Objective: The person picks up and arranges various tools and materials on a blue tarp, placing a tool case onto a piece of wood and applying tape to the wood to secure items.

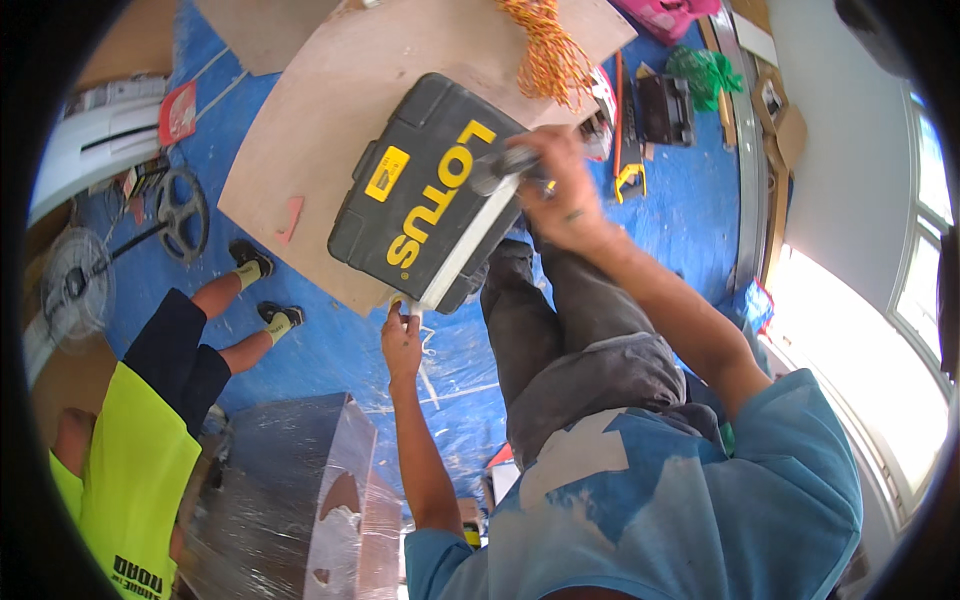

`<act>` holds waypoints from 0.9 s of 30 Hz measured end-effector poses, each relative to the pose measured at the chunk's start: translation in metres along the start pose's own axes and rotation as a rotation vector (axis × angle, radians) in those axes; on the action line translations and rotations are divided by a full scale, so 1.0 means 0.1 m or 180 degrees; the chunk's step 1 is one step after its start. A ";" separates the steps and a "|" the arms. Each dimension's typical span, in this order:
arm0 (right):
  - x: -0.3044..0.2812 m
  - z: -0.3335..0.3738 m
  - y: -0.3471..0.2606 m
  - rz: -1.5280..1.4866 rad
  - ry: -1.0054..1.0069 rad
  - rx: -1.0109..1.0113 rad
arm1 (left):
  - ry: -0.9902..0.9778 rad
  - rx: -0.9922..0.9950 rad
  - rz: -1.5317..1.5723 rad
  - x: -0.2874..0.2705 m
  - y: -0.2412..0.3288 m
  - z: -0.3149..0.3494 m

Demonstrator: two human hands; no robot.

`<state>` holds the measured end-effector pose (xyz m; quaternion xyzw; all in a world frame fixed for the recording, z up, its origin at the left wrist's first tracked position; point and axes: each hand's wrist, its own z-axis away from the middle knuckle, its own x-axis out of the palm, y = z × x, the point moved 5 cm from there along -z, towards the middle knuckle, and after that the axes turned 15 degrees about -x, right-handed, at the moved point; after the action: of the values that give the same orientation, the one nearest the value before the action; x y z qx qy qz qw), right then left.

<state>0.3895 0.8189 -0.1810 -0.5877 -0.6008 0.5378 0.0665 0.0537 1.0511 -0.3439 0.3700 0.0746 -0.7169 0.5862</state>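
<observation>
A black plastic tool case (400, 225) with yellow lettering and a yellow label lies on a brown board. Along its right side, a long white strip (468, 243) rests slantwise on the lid. My left hand (402, 345) pinches the strip's near end, just off the case's lower corner. Over the far end is my right hand (568, 190), closed around a dark hand tool (508, 165) smeared by motion. Its kind cannot be made out, and I cannot tell whether it touches the strip.
Under the case, the brown board (270, 180) covers part of the blue floor sheet (660, 235). Orange cord (548, 55) lies beyond the case. A person in a yellow shirt (140, 470) is at left, near a fan (75, 285). A plastic-wrapped box (280, 480) stands near me.
</observation>
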 end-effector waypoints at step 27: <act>0.91 2.22 1.31 -0.3066 0.1904 0.4271 | 0.0615 0.1472 -0.0342 0.61 1.21 1.04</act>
<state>0.2873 0.7278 -0.4176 -0.2236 -0.2979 0.5144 0.7724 0.1133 0.9104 -0.2684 0.5565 -0.0161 -0.7063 0.4372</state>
